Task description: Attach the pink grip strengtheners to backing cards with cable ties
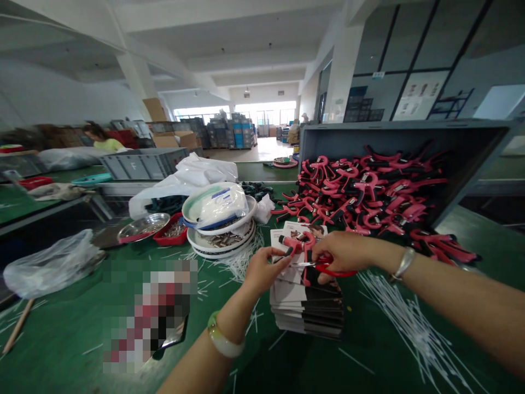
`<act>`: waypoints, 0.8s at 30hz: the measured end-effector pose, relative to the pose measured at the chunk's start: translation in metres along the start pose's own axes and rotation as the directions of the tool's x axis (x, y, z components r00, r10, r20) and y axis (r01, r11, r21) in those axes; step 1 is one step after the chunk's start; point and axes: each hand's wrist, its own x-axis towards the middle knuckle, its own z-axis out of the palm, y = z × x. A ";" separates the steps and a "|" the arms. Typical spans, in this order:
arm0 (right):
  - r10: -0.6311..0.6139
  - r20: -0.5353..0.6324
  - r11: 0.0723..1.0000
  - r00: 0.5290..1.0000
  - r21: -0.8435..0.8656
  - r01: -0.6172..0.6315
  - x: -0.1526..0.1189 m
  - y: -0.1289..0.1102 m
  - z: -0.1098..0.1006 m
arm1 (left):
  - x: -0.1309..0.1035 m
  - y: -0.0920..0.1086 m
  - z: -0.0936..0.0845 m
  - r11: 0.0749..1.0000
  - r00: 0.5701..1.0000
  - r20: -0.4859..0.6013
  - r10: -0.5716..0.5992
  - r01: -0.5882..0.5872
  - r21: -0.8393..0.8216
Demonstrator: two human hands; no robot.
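A pink spring clamp (307, 241) with black tips lies on a printed card at the top of a thick stack of cards (289, 306). My left hand (261, 271) reaches in from the left, thumb and forefinger closed at the clamp's left arm. Any thin strip between those fingers is too small to make out. In my right hand (342, 251) is a pair of scissors (302, 265) with red handles. Their blades point left across the clamp, close to my left fingertips. Part of the clamp is hidden behind the right fingers.
A grey crate (394, 125) tipped on its side spills many pink clamps. White cable ties (416, 328) lie at right. Stacked round trays (221, 246), a metal bowl (143, 227) and a red tray (171, 232) stand at left. A blurred-out phone (172, 335) lies nearer. Another person sits far left.
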 end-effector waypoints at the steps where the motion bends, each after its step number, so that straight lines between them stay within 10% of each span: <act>1: -0.007 0.019 1.000 1.000 -0.017 0.007 0.005 -0.002 -0.002 | 0.000 0.000 0.000 1.000 1.000 -0.009 0.014 -0.014 0.007; 12: -0.048 0.363 0.974 0.931 0.223 -0.036 0.046 0.014 -0.021 | 0.008 0.006 -0.009 0.972 0.984 0.174 -0.023 0.063 -0.226; 24: -0.162 0.382 0.929 0.910 0.370 0.010 0.050 0.029 -0.008 | 0.015 0.007 -0.016 0.963 0.959 0.281 -0.033 0.106 -0.248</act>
